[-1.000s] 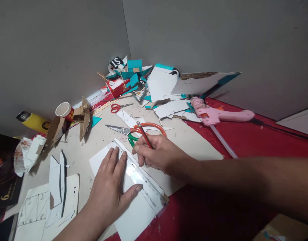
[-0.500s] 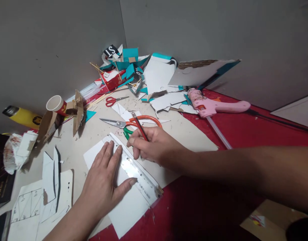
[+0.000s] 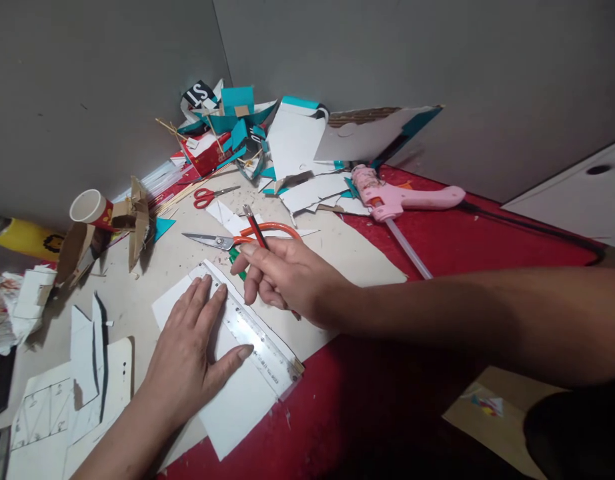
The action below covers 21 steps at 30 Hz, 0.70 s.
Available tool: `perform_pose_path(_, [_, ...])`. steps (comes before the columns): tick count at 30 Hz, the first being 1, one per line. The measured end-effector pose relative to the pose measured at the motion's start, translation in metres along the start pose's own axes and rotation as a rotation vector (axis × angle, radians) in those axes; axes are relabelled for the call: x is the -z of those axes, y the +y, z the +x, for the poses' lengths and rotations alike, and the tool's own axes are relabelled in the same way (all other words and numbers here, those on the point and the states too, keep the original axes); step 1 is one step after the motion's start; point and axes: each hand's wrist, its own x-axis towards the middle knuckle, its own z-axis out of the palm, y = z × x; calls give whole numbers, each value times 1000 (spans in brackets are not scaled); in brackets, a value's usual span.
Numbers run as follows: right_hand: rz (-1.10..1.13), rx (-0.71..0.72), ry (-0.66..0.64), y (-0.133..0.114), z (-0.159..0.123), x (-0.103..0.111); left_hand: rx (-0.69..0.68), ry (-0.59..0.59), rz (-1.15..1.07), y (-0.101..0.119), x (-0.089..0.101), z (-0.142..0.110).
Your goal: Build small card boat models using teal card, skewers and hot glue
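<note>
My left hand lies flat with its fingers spread, pressing a clear ruler onto a sheet of white card. The ruler runs slantwise along the card's right edge. In my right hand is a red and black pencil, held just right of the ruler, its upper end pointing away from me. Beyond that hand lie large scissors with orange and green handles, partly hidden by my fingers. Small red-handled scissors rest farther back.
A pink glue gun lies on the red tabletop to the right. Cardboard model boats and scraps are heaped by the wall. At left are a paper cup, a yellow bottle and cut white pieces.
The view has shifted, so everything sits farther left. My right hand has turned slightly, its lower fingers looser, and the pencil's lower end now shows below it. My left hand stays on the ruler.
</note>
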Motion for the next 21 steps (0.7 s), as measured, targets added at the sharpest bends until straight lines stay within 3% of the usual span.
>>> perform_pose_path(21, [112, 41, -13, 0, 0, 0, 37, 22, -34, 3, 2, 2])
